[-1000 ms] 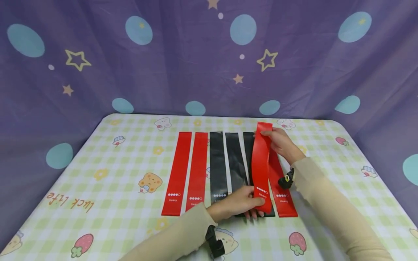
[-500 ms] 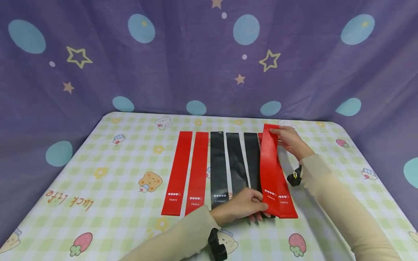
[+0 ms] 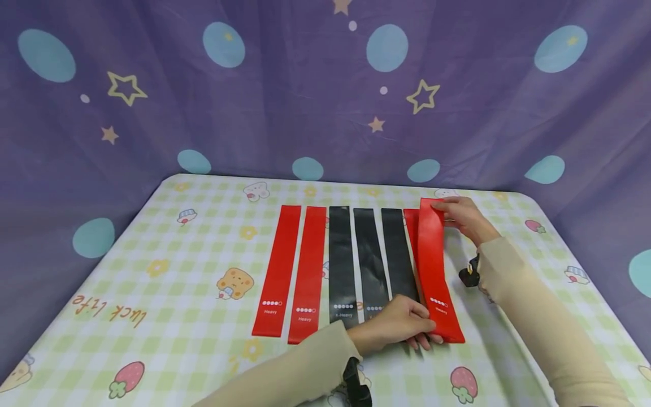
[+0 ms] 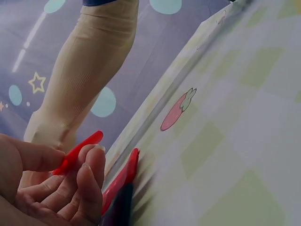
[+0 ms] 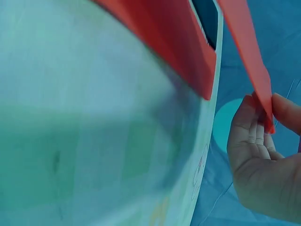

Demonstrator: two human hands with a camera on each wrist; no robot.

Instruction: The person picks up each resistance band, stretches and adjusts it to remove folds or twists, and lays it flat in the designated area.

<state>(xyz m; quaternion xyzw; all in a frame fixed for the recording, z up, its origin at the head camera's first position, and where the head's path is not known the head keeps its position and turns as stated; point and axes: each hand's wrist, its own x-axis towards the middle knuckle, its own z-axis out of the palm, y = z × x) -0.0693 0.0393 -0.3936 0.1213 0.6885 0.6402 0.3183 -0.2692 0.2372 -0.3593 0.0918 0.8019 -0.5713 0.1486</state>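
Note:
A flat red resistance band [image 3: 431,254] marked "Heavy" is stretched lengthwise just above the table, over another red band [image 3: 411,223] that lies flat and is mostly hidden beneath it. My left hand [image 3: 399,323] pinches its near end between thumb and fingers. At the far end, my right hand [image 3: 464,217] pinches the same band; the right wrist view shows the band end [image 5: 263,101] between thumb and fingers. In the left wrist view the held band's red edge [image 4: 77,153] sits in the pinch, apart from the red band [image 4: 123,176] below.
Left of the held band lie several more bands in a row: a black band [image 3: 399,249], two further black ones [image 3: 342,254], and two red bands [image 3: 277,265]. They rest on a checked tablecloth [image 3: 193,350]. A purple curtain [image 3: 325,102] hangs behind the table.
Both hands have carried the red band to the right, from beside the rightmost lying red band to above it. The third black band is now more exposed.

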